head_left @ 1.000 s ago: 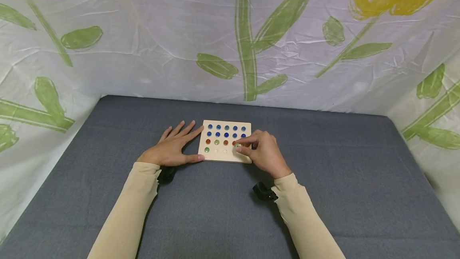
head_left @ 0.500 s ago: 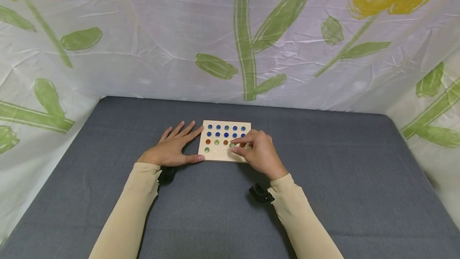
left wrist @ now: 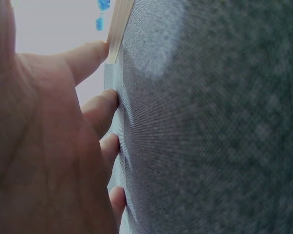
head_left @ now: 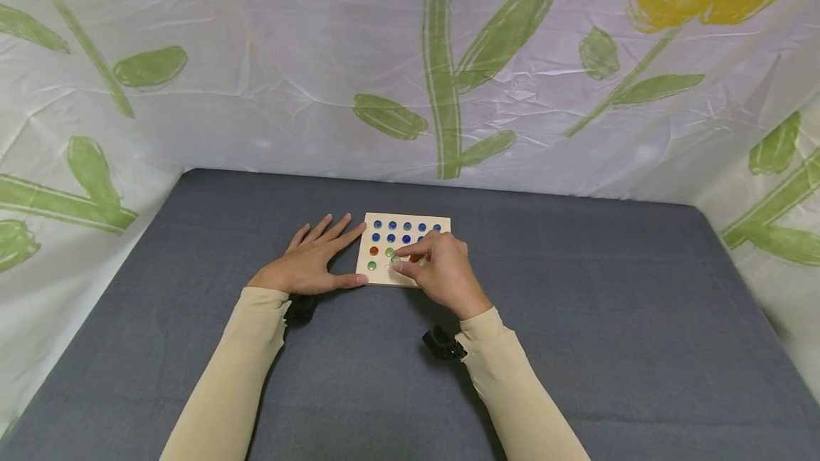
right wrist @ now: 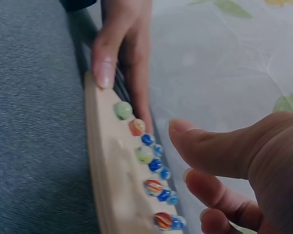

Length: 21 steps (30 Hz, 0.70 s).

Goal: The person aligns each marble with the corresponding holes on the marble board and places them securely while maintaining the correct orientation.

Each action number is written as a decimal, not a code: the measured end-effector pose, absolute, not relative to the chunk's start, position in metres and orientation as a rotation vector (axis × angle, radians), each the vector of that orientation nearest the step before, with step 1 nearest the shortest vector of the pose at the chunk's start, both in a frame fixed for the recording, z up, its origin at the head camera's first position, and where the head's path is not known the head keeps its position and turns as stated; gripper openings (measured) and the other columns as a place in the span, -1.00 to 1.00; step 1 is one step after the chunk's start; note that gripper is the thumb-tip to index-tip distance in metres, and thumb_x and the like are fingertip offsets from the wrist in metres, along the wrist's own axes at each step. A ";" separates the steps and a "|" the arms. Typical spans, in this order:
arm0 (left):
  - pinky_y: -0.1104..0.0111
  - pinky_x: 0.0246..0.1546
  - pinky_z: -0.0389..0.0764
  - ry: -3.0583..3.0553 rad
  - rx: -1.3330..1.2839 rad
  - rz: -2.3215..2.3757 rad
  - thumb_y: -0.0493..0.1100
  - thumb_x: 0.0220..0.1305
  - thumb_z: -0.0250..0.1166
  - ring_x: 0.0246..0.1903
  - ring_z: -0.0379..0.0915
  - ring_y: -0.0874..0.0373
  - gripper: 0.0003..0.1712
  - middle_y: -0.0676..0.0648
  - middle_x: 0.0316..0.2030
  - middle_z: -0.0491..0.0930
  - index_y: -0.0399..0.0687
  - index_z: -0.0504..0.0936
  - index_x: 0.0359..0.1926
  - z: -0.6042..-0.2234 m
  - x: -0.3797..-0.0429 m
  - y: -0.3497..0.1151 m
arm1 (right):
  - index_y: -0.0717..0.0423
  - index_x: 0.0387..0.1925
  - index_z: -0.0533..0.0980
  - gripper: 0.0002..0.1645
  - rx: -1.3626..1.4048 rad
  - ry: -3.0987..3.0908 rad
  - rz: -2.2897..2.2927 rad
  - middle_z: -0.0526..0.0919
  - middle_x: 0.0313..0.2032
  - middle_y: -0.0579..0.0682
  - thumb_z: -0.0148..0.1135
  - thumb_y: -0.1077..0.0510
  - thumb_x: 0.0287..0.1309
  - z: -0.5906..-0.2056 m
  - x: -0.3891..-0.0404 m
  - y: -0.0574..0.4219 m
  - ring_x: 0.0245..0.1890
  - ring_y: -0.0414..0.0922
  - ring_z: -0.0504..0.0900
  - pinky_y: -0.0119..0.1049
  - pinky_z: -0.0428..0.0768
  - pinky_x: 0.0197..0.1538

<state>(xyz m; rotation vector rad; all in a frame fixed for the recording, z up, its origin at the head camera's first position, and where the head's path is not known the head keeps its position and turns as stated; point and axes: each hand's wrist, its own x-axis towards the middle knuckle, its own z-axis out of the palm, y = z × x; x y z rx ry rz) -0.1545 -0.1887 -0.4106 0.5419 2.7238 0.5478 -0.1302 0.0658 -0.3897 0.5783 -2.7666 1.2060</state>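
A pale wooden board (head_left: 379, 278) with rows of marbles lies on the cloth-covered table. My left hand (head_left: 312, 262) has its fingers spread, with the thumb and index fingertip resting against the board's left edge. Over the lower rows, my right hand (head_left: 445, 270) pinches a green marble (head_left: 394, 260) between thumb and index finger; the right wrist view does not show this marble. Two back rows hold blue marbles (head_left: 391, 238). In front of them sit a red-orange marble (right wrist: 137, 127) and a yellow-green marble (right wrist: 144, 155). Another green marble (right wrist: 122, 110) occupies the front row's left end.
Dark grey cloth (head_left: 359, 375) covers the table around the board. A white sheet (head_left: 275, 105) printed with yellow flowers and green leaves hangs behind the table and at both sides. A black wrist camera (head_left: 443, 344) sits under the right forearm.
My right hand has moved left across the board with the green marble, from the right columns to near the second column. My left hand has stayed in place at the board's edge.
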 end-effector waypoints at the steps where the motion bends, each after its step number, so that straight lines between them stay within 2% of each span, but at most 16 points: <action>1: -0.25 0.46 -0.34 2.723 0.545 0.551 0.50 0.20 0.25 0.57 -0.40 -0.24 0.17 -0.18 0.60 -0.14 0.14 -0.01 0.64 -0.411 -0.155 -0.189 | 0.00 -0.25 0.82 -0.81 0.572 -2.771 1.199 0.62 -0.51 -0.16 0.60 0.14 0.03 -0.391 -0.130 0.065 -0.43 -0.14 0.46 -0.01 0.36 -0.07; 8: -0.24 0.46 -0.34 2.725 0.546 0.555 0.49 0.21 0.25 0.57 -0.40 -0.24 0.16 -0.17 0.60 -0.14 0.15 -0.01 0.64 -0.410 -0.155 -0.189 | 0.01 -0.25 0.82 -0.83 0.552 -2.804 1.125 0.61 -0.52 -0.13 0.58 0.12 0.06 -0.401 -0.131 0.057 -0.41 -0.10 0.46 -0.03 0.31 -0.17; 21: -0.24 0.46 -0.35 2.714 0.555 0.568 0.49 0.22 0.25 0.57 -0.41 -0.24 0.16 -0.18 0.60 -0.15 0.14 -0.01 0.64 -0.411 -0.154 -0.188 | -0.03 -0.25 0.82 -0.83 0.514 -2.784 0.936 0.59 -0.50 -0.13 0.59 0.10 0.05 -0.412 -0.125 0.046 -0.41 -0.10 0.44 -0.03 0.33 -0.19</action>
